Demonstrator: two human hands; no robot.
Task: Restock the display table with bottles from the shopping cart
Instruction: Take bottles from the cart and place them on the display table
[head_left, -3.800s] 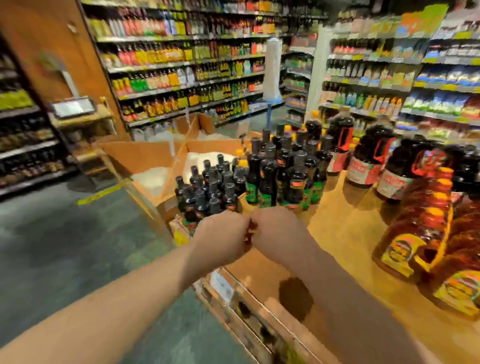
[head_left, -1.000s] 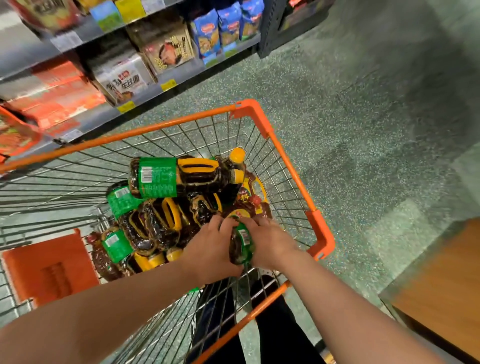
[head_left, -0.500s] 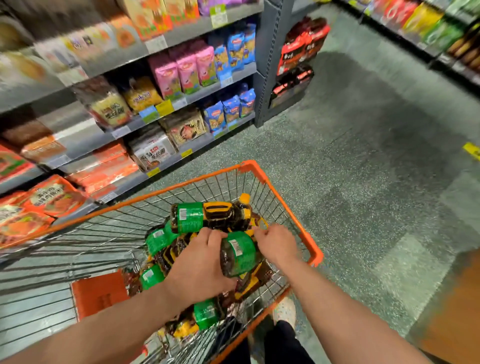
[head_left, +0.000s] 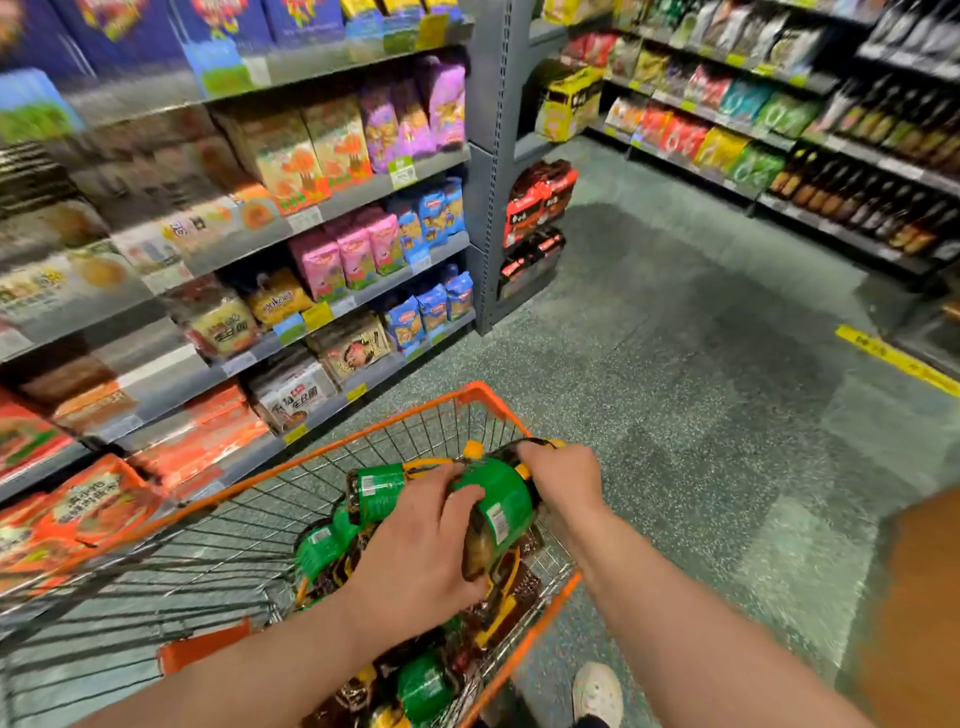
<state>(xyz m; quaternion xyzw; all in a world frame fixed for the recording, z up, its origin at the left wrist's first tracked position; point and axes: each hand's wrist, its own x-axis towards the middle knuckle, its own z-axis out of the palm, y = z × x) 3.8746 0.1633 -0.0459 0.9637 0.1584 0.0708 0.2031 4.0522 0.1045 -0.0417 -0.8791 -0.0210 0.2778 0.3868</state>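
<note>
Bottle (head_left: 498, 501) has now risen clear of the cart (head_left: 395, 415), left hand (head_left: 421, 551) and right hand (head_left: 566, 480) both grasping it; bench next.

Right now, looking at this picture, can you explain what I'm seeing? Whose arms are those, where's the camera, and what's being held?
There is no machine here. The camera sits on a person's head and looks forward and down, so the two bare arms entering from the bottom are that person's own. The wide lens bends the edges.

Both hands grip one dark bottle with a green label: the left hand wraps its body, the right hand holds the end near the cap. It is above an orange-rimmed wire shopping cart, which holds more bottles of the same kind lying on their sides. Grocery shelves stand at left, and a wooden surface edge shows at right.
</note>
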